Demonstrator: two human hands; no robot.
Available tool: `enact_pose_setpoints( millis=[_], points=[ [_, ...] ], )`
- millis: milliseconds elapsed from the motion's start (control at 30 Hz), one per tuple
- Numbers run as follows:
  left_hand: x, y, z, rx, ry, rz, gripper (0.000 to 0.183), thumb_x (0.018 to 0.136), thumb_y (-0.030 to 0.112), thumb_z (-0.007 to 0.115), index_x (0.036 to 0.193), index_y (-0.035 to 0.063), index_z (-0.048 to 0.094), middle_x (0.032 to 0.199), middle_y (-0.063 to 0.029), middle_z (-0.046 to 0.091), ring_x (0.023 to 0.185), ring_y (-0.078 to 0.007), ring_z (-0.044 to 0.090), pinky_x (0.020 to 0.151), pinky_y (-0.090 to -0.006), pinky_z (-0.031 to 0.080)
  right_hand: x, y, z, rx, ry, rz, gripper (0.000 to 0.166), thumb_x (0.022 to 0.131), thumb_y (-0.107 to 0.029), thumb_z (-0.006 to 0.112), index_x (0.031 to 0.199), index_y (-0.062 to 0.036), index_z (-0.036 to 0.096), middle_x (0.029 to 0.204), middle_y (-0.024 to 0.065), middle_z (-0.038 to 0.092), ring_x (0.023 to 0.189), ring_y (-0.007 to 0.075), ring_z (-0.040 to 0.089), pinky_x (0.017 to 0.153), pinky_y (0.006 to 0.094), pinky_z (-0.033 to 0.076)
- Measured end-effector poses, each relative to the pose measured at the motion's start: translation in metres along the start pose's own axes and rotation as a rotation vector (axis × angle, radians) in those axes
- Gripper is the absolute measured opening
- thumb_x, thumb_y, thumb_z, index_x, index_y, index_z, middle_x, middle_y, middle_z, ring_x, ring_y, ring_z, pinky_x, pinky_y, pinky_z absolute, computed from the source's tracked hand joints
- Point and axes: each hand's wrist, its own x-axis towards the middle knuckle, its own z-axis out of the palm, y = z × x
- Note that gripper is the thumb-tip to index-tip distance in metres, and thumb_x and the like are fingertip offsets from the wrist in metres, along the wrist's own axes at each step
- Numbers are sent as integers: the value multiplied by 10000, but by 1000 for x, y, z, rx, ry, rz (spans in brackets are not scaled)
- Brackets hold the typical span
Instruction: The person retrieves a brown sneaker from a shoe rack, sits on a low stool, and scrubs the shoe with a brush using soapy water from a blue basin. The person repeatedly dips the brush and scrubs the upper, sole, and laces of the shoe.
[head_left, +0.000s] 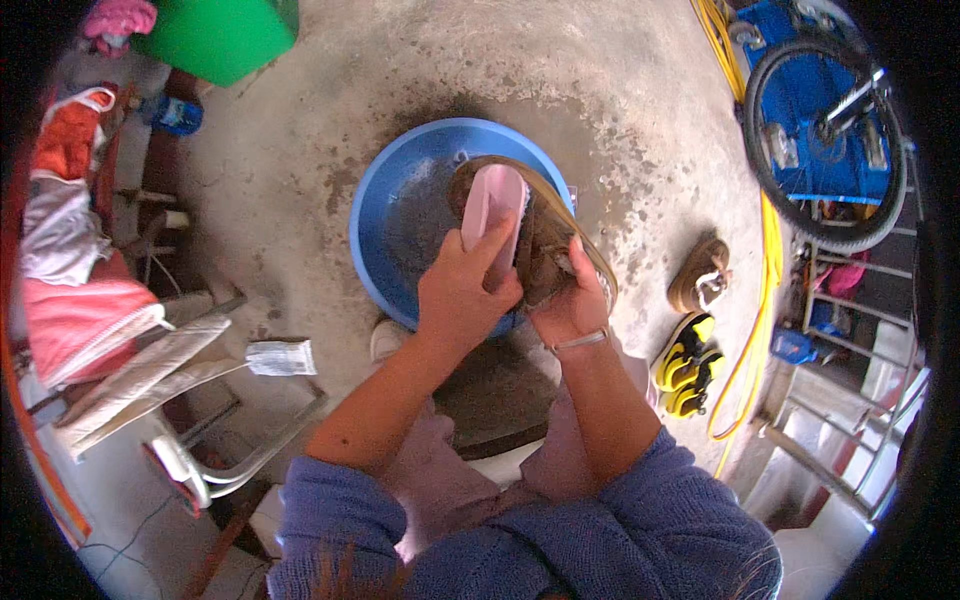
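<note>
Pressed against a brown shoe (551, 259) is a pink scrubbing brush (491, 199), gripped in my left hand (466, 289), with the index finger along its back. The brush's bristles are mostly hidden. My right hand (574, 307) holds the shoe from its right side, thumb on the pale sole edge. Both the shoe and the brush are over the right part of a round blue plastic basin (362, 247). Dark, murky liquid (409, 232) shows inside the basin. My right wrist wears a band.
Another brown shoe (694, 281) and black-and-yellow shoes (686, 367) rest on the concrete floor (300, 187) at right. Beyond them run a yellow hose (765, 277) and a bicycle wheel (757, 150). Folded chairs (217, 472) and a small packet (281, 358) are at left; a green container (225, 34) stands upper left.
</note>
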Motion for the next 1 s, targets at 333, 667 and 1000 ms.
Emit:
enact_pose_setpoints(
  millis=[333, 667, 1000],
  points=[
    [-26, 38, -5, 216, -65, -54, 525, 603, 179, 617, 1109, 246, 497, 771, -139, 447, 672, -305, 519, 615, -363, 445, -19, -10, -8, 61, 38, 47, 271, 753, -93, 514, 1015, -24, 493, 966, 86, 551, 882, 238, 530, 793, 375, 419],
    [32, 17, -31, 65, 370, -141, 405, 704, 93, 555, 1107, 84, 509, 722, -73, 555, 605, -102, 495, 557, -261, 424, -56, -42, 3, 188, -55, 120, 326, 814, -156, 423, 1103, -5, 428, 1067, 113, 513, 982, 237, 499, 842, 367, 408],
    [9, 99, 0, 372, 75, 176, 450, 665, 40, 561, 1101, 142, 523, 700, -103, 522, 603, -149, 508, 566, -261, 418, -72, -63, 1, 282, 116, 66, 218, 719, -74, 538, 935, -47, 528, 837, 62, 582, 753, 206, 573, 667, 334, 471]
  ],
)
